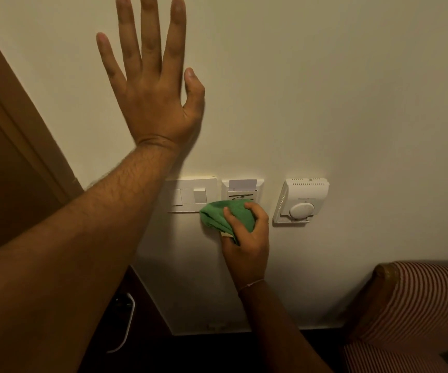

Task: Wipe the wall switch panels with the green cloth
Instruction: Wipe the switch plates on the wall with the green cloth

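Head view: right hand (247, 238) grip bunched tight around green cloth (224, 215), wad pressed at lower edge of key-card panel (242, 190), overlapping corner of switch panel (193, 195). Cloth soft, light, fuzzy weave, likely microfibre; best held as wad. Panels hard glossy white plastic, flat, rockers proud. Left hand (155, 87) splayed flat on matte wall (325, 90). Thermostat (300, 201) boxy, vented, round dial, apart.

switch panel (193, 195) left, card holder (242, 191) middle, thermostat (301, 201) right
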### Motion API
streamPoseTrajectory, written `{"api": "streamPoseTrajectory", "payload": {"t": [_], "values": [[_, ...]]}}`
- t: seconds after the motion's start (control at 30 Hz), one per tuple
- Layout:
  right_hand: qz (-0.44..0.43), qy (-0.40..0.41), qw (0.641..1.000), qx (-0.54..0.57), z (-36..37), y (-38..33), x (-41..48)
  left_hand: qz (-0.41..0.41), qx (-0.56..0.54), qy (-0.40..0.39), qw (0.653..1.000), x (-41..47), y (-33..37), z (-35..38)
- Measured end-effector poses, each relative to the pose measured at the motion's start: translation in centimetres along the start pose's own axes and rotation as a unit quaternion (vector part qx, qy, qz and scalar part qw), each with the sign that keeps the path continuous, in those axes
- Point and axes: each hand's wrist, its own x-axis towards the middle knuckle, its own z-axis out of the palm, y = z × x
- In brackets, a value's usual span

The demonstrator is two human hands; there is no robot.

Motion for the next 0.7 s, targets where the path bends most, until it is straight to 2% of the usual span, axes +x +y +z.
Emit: {"api": "streamPoseTrajectory", "payload": {"t": [0.13,0.23,0.43,0.57,0.7], "values": [[0.070,0.070,0.995,0.014,-1.3,1.8,0.0,-0.003,0.007,0.003,1.000,0.0,-0.1,0.0],[0.089,0.092,0.992,0.012,-1.3,1.8,-0.1,-0.003,0.011,0.006,1.000,-0.1,0.0,0.1],[0.079,0.050,0.994,0.048,0.7,-0.7,-0.4,-0.003,0.006,0.010,1.000,-0.1,0.0,0.3],[0.005,0.004,1.000,0.020,1.7,-1.7,-0.6,-0.004,0.007,0.011,1.000,-0.1,0.0,0.2],[0.009,0.009,1.000,0.006,1.1,-1.2,-0.4,-0.004,0.008,0.008,1.000,0.0,-0.1,0.1]]}}
